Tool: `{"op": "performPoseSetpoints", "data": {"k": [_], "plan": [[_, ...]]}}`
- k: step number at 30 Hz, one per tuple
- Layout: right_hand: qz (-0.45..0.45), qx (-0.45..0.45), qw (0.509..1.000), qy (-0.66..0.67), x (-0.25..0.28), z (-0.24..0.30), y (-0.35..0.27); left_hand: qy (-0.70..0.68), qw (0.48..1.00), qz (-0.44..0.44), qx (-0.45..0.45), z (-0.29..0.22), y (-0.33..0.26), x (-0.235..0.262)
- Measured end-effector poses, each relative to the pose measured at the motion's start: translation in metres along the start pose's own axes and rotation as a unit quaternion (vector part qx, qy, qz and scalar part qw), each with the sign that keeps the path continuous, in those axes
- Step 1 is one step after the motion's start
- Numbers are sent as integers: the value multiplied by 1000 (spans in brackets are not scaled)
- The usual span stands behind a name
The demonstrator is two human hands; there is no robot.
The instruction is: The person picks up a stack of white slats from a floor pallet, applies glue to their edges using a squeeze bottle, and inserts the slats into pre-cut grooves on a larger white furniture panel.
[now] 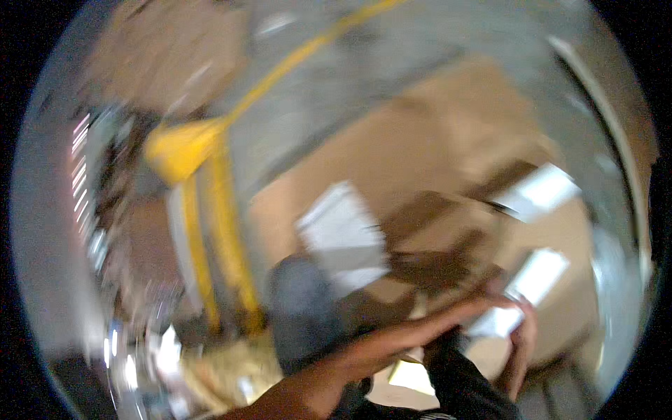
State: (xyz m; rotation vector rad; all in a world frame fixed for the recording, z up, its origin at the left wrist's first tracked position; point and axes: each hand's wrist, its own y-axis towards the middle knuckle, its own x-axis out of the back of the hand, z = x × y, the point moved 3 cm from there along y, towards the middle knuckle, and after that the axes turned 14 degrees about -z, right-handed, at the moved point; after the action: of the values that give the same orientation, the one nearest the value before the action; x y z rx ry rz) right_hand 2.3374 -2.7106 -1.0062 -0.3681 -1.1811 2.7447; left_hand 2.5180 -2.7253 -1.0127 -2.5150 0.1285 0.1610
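The picture is smeared by motion. At the lower right, my left hand reaches across from the left, and my right hand comes up beside it. Both hands close around a white rectangular piece, whose lower part shows between them; its exact kind is too blurred to tell, and the fingers are smeared. A second white rectangular piece lies beyond it on a large brown cardboard sheet. Farther left on the cardboard lies a white sheet-like piece.
At the left stands a yellow shape with yellow bands running toward me. A yellow line crosses the grey floor. Blurred brown cardboard fills the far left. My grey-clad knee is near the cardboard's edge.
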Motion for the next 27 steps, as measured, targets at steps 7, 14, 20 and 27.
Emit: {"op": "performPoseSetpoints", "data": {"k": [7,14,20,27], "plan": [[27,-61,990,125,-58,-10,7,77,995,6,65,-27,7,23],[-27,55,988,140,-62,45,-54,83,996,45,4,-60,-9,5],[-25,82,968,234,-52,22,-53,124,985,116,-15,-87,-24,-25],[-46,137,946,289,-42,-12,-32,285,934,208,-60,-79,-8,-31]]}}
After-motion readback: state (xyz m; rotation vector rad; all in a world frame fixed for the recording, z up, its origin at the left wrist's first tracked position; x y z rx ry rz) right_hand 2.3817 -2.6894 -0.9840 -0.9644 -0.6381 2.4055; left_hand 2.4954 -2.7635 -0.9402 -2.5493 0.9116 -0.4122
